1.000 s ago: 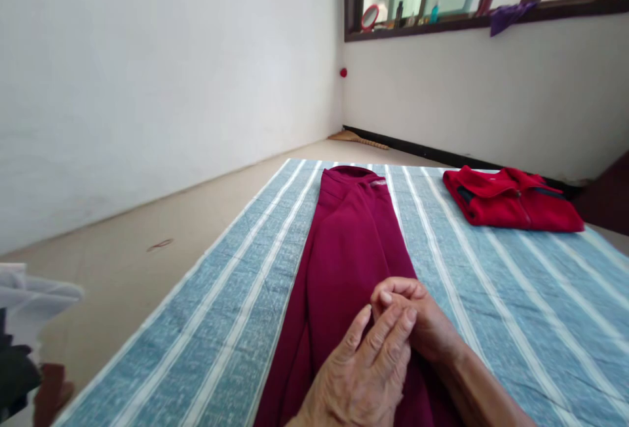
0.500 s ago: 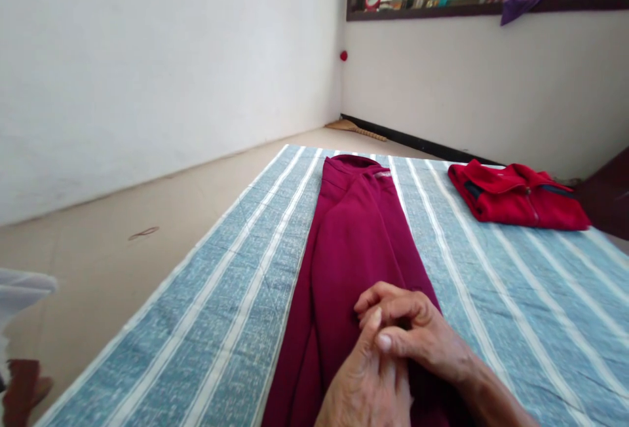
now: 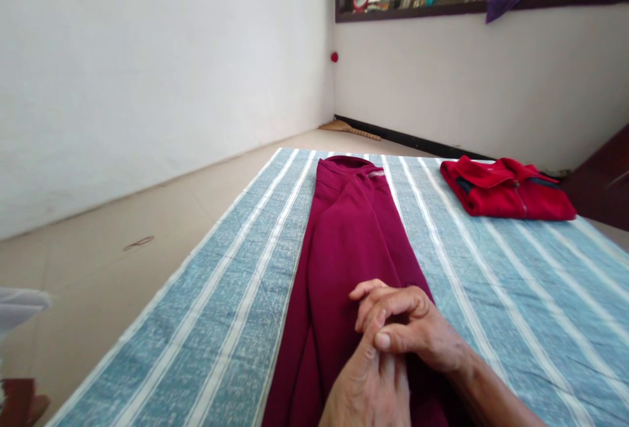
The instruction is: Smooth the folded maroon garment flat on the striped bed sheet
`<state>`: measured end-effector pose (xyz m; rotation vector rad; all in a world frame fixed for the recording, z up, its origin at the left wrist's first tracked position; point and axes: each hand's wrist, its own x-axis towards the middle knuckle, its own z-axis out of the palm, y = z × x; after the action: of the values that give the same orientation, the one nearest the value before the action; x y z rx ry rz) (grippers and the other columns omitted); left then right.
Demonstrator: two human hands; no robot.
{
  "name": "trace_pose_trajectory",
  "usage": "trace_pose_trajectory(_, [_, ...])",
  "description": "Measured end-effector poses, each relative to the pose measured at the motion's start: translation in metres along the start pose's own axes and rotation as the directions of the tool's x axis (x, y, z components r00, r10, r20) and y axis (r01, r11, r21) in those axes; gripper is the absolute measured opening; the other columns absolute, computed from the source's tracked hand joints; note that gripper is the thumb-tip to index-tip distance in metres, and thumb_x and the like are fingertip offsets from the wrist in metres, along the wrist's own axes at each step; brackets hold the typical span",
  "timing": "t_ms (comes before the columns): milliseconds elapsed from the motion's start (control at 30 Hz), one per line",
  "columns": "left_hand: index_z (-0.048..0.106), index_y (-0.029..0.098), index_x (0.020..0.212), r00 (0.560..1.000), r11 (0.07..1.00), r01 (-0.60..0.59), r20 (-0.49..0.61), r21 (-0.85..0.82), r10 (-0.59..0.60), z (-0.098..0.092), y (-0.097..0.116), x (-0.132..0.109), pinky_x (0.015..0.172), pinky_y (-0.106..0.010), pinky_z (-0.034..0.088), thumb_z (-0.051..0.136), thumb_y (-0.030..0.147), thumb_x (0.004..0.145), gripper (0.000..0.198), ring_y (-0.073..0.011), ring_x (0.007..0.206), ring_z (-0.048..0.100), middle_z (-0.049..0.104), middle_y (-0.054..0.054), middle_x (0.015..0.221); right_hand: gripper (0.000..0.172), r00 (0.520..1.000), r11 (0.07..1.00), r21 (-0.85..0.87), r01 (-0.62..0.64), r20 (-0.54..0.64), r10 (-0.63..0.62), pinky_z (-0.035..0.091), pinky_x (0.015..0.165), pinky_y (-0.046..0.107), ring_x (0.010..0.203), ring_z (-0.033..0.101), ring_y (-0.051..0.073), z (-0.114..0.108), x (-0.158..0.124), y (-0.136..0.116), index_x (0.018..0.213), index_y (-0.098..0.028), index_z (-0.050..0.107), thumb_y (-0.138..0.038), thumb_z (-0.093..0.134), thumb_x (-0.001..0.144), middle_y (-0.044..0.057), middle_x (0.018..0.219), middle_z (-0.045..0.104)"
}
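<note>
A maroon garment [image 3: 351, 230], folded into a long narrow strip, lies lengthwise on a blue and white striped sheet [image 3: 236, 296]. Both hands rest on its near end. My left hand [image 3: 366, 391] lies flat on the cloth with its fingers stretched forward, their tips tucked under the other hand. My right hand [image 3: 410, 329] comes in from the right with its fingers curled over the left hand's fingertips. I see nothing held between them.
A folded red jacket [image 3: 506, 188] lies at the sheet's far right. Beige floor runs along the left to a white wall. A window sill [image 3: 442, 4] high at the back holds bottles and a small mirror. White and dark cloth shows at the bottom left edge.
My right hand has drawn back toward me and curled over the left hand's fingers, which a second ago lay beside it. The view has shifted slightly; the garments have not moved.
</note>
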<state>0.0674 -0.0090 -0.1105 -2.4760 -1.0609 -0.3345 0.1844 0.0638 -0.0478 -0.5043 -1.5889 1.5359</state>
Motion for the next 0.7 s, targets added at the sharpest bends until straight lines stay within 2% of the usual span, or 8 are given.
trace_pose_trajectory(133, [0.059,0.014,0.119,1.000,0.999,0.000,0.024,0.037,-0.001,-0.006,-0.005,0.000,0.107,-0.058,0.028,0.050,0.034,0.089,0.037,-0.0304,0.121,0.048,0.057,-0.012,0.125,0.018,1.000,1.000,0.008,-0.021,-0.003,0.021,0.038,0.097,0.041,0.082,0.060,0.018,0.000,-0.002,0.003,0.074,-0.020,0.074,-0.037,0.073,0.075,0.003,0.074,0.068])
trace_pose_trajectory(233, [0.053,0.017,0.123,0.999,0.998,-0.001,0.049,0.060,-0.002,-0.008,-0.007,-0.001,0.101,-0.055,0.036,0.057,0.039,0.087,0.042,-0.0278,0.120,0.048,0.051,-0.011,0.132,0.018,0.998,0.998,0.005,-0.062,-0.032,0.063,0.041,0.092,0.038,0.092,0.057,0.020,0.000,-0.004,0.005,0.073,-0.019,0.074,-0.037,0.074,0.075,0.003,0.071,0.066])
trace_pose_trajectory(433, [0.064,0.008,0.113,0.998,0.995,-0.003,0.069,0.101,-0.004,-0.010,-0.009,0.004,0.107,-0.056,0.026,0.045,0.034,0.088,0.041,-0.0335,0.116,0.051,0.060,-0.016,0.120,0.024,0.991,0.991,0.095,-0.090,-0.088,0.099,0.043,0.088,0.036,0.092,0.056,0.021,0.003,-0.005,0.002,0.075,-0.018,0.074,-0.041,0.077,0.069,0.004,0.076,0.065])
trace_pose_trajectory(500, [0.062,0.009,0.115,0.997,0.994,-0.018,0.072,0.104,0.011,-0.016,-0.012,0.005,0.105,-0.054,0.031,0.047,0.034,0.089,0.039,-0.0315,0.115,0.051,0.059,-0.015,0.120,0.025,0.992,0.990,0.109,-0.088,-0.080,0.096,0.043,0.088,0.036,0.091,0.056,0.021,0.003,-0.004,0.002,0.074,-0.018,0.074,-0.042,0.077,0.069,0.004,0.074,0.065])
trace_pose_trajectory(600, [0.055,0.015,0.120,0.995,0.994,-0.056,0.083,0.096,0.048,-0.031,-0.020,0.004,0.095,-0.050,0.043,0.054,0.036,0.089,0.037,-0.0262,0.111,0.054,0.056,-0.011,0.123,0.024,0.993,0.989,0.123,-0.086,-0.066,0.095,0.043,0.087,0.035,0.092,0.056,0.021,0.001,-0.003,0.003,0.073,-0.018,0.074,-0.041,0.078,0.068,0.005,0.075,0.066])
trace_pose_trajectory(700, [0.053,0.017,0.120,0.992,0.993,-0.091,0.096,0.078,0.084,-0.046,-0.027,0.004,0.086,-0.045,0.050,0.056,0.035,0.089,0.036,-0.0228,0.103,0.057,0.055,-0.009,0.122,0.024,0.994,0.986,0.142,-0.084,-0.058,0.093,0.043,0.088,0.036,0.093,0.057,0.021,0.000,-0.003,0.004,0.073,-0.018,0.075,-0.040,0.078,0.068,0.005,0.075,0.066])
